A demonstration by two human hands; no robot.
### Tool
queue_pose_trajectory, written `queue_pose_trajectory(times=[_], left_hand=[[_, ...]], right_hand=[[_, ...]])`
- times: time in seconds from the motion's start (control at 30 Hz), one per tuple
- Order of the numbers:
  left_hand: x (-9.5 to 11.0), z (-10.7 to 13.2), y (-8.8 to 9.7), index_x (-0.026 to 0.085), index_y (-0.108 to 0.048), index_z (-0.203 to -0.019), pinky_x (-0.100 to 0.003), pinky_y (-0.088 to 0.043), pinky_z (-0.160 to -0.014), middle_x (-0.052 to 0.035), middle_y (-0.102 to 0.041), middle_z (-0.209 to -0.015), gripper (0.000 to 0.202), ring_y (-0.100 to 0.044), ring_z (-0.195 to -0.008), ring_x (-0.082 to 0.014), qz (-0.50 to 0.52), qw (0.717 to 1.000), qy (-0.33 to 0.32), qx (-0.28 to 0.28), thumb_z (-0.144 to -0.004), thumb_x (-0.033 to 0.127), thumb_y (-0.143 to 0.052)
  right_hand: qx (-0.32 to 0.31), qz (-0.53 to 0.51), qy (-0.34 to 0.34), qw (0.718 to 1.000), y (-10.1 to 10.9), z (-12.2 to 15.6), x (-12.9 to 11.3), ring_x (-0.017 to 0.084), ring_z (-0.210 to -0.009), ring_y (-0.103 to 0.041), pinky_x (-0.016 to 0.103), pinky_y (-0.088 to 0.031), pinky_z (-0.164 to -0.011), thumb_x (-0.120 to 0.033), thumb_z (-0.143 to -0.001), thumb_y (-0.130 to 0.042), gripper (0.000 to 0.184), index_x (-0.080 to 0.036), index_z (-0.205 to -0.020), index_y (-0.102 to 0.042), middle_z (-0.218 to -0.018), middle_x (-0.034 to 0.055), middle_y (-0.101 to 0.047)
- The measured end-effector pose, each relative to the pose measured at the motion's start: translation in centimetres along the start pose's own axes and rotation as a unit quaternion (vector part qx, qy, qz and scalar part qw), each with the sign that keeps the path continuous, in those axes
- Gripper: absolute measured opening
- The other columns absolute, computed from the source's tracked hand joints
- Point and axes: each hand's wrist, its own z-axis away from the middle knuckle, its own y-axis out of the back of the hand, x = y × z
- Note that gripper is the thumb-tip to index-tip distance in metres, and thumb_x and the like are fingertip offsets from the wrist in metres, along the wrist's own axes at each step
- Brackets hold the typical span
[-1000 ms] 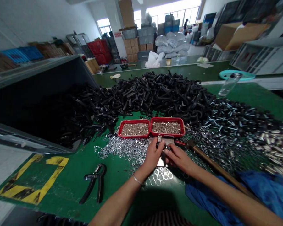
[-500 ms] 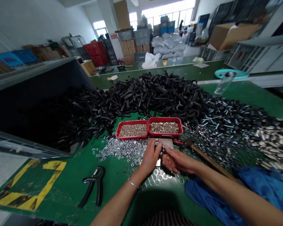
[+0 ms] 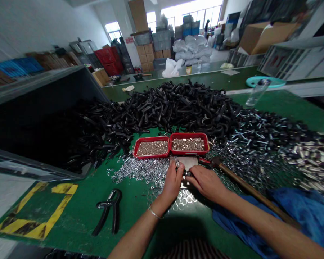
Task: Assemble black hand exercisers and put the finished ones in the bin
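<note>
Steel sleeve (image 3: 177, 164) pinched in L hand (image 3: 173, 181); R hand (image 3: 206, 182) has slid back up against it, grip unclear, over plate (image 3: 191, 161); red trays (image 3: 189, 135) at 12 o'clock.

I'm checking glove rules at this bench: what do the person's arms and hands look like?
Both the left hand and the right hand are bare, with no gloves. No sleeves show on either arm. A thin silver bangle circles the left wrist. No watch or ring is visible.
</note>
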Motion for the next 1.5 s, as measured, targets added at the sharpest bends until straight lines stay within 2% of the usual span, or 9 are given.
queue_pose_trajectory(times=[0.13, 0.27, 0.33, 0.43, 0.53, 0.6, 0.8, 1.0, 1.5], left_hand=[[0.0, 0.8, -0.3, 0.020, -0.052, -0.098, -0.034, -0.043, -0.089, -0.0059, -0.056, -0.096, 0.020, -0.055, -0.093, -0.0188, -0.026, 0.999, -0.018, 0.008, -0.102, 0.033, -0.038], [0.6, 0.9, 0.2, 0.020, -0.051, -0.098, -0.032, -0.045, -0.087, -0.0052, -0.056, -0.094, 0.022, -0.055, -0.089, -0.0179, -0.017, 1.000, -0.018, -0.009, -0.103, 0.033, -0.034], [0.7, 0.2, 0.4, 0.019, -0.051, -0.098, -0.033, -0.045, -0.088, -0.0060, -0.056, -0.094, 0.023, -0.055, -0.091, -0.0185, -0.051, 0.998, -0.030, -0.019, -0.103, 0.032, -0.033], [0.3, -1.7, 0.1, 0.017, -0.052, -0.097, -0.035, -0.046, -0.089, -0.0084, -0.057, -0.098, 0.021, -0.056, -0.094, -0.0210, -0.168, 0.975, -0.067, -0.126, -0.101, 0.031, -0.037], [-0.3, -3.6, -0.6, 0.015, -0.057, -0.095, -0.037, -0.045, -0.090, -0.0100, -0.061, -0.098, 0.020, -0.058, -0.096, -0.0237, -0.291, 0.916, -0.097, -0.259, -0.099, 0.031, -0.044], [-0.3, -4.7, -0.9, 0.015, -0.060, -0.096, -0.041, -0.044, -0.094, -0.0111, -0.063, -0.101, 0.024, -0.058, -0.101, -0.0265, -0.343, 0.887, -0.124, -0.282, -0.096, 0.037, -0.051], [1.1, -10.6, -0.6, 0.018, -0.062, -0.105, -0.039, -0.041, -0.097, -0.0085, -0.067, -0.107, 0.022, -0.059, -0.106, -0.0231, -0.415, 0.868, -0.151, -0.227, -0.100, 0.029, -0.043], [-0.7, -17.8, -2.7, 0.010, -0.072, -0.091, -0.036, -0.049, -0.089, -0.0175, -0.072, -0.097, 0.016, -0.068, -0.095, -0.0264, -0.488, 0.823, -0.083, -0.280, -0.085, 0.008, -0.058], [-1.7, -15.3, -2.7, 0.013, -0.066, -0.105, -0.034, -0.049, -0.089, -0.0136, -0.068, -0.108, 0.021, -0.066, -0.099, -0.0236, -0.479, 0.860, -0.066, -0.163, -0.097, 0.023, -0.050]], right_hand=[[-0.087, -0.017, -0.013, 0.996, -0.1, 0.5, -0.4, 0.014, -0.053, -0.053, 0.026, -0.041, -0.054, -0.057, -0.102, -0.022, 0.054, -0.019, -0.088, -0.059, -0.063, 0.0013, -0.061], [-0.022, 0.069, 0.013, 0.997, -0.2, 1.0, -0.7, 0.018, -0.070, -0.061, 0.028, -0.043, -0.065, -0.058, -0.099, -0.038, 0.046, -0.019, -0.086, -0.059, -0.079, 0.0066, -0.067], [-0.057, 0.036, -0.006, 0.998, -0.3, 1.0, -0.5, 0.017, -0.064, -0.060, 0.028, -0.044, -0.064, -0.054, -0.102, -0.029, 0.048, -0.019, -0.089, -0.059, -0.070, 0.0039, -0.066], [-0.114, 0.019, -0.037, 0.993, -0.2, 0.7, 0.3, 0.017, -0.061, -0.062, 0.030, -0.047, -0.067, -0.047, -0.105, -0.023, 0.048, -0.019, -0.094, -0.060, -0.064, 0.0025, -0.066], [-0.062, 0.126, -0.040, 0.989, 0.9, 0.9, 1.4, 0.024, -0.086, -0.069, 0.034, -0.049, -0.081, -0.043, -0.098, -0.044, 0.032, -0.018, -0.103, -0.063, -0.094, 0.0111, -0.074], [-0.026, 0.147, -0.042, 0.988, 2.4, 1.8, 2.3, 0.026, -0.099, -0.068, 0.037, -0.049, -0.088, -0.041, -0.097, -0.047, 0.032, -0.019, -0.113, -0.063, -0.110, 0.0127, -0.072], [0.041, 0.129, -0.067, 0.989, 8.3, 7.1, 6.3, 0.023, -0.085, -0.069, 0.034, -0.053, -0.080, -0.046, -0.099, -0.040, 0.036, -0.023, -0.110, -0.066, -0.096, 0.0069, -0.073], [0.108, 0.331, -0.029, 0.937, 10.1, 9.4, 10.2, 0.027, -0.093, -0.064, 0.042, -0.051, -0.085, -0.042, -0.097, -0.048, 0.031, -0.020, -0.109, -0.067, -0.101, 0.0119, -0.068], [0.084, 0.224, -0.119, 0.964, 11.5, 7.4, 10.9, 0.024, -0.080, -0.067, 0.034, -0.051, -0.072, -0.046, -0.089, -0.055, 0.030, -0.019, -0.101, -0.064, -0.092, 0.0084, -0.070]])
